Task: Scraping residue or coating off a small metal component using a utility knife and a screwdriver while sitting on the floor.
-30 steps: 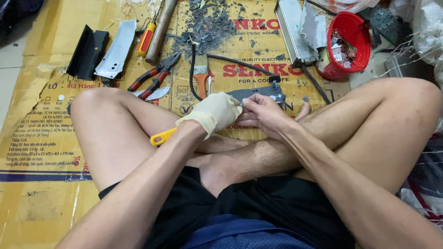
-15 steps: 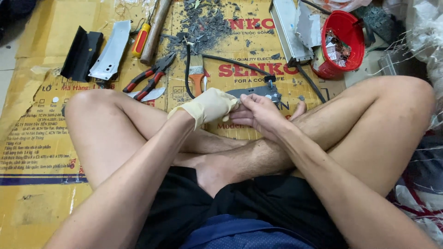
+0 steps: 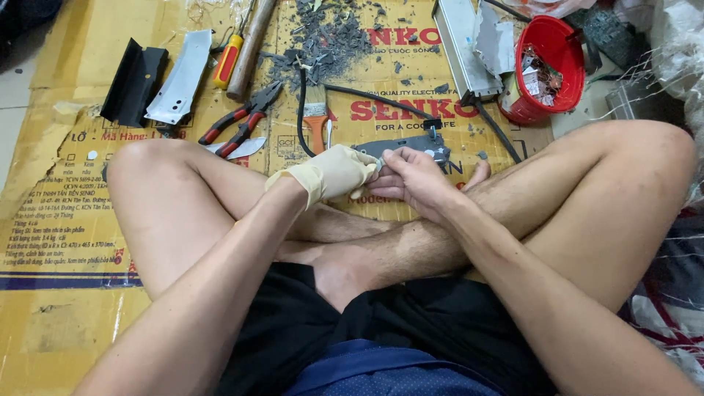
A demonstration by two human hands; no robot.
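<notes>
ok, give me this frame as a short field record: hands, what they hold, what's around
left hand: gloved, pinching a small part; what it is, too small to tell
right hand: bare, fingers on the same part
grey metal plate: on cardboard just beyond the hands
pliers: red handles, lying left of the paintbrush
red bucket: upper right, scrap inside
posture: seated cross-legged on the cardboard sheet
</notes>
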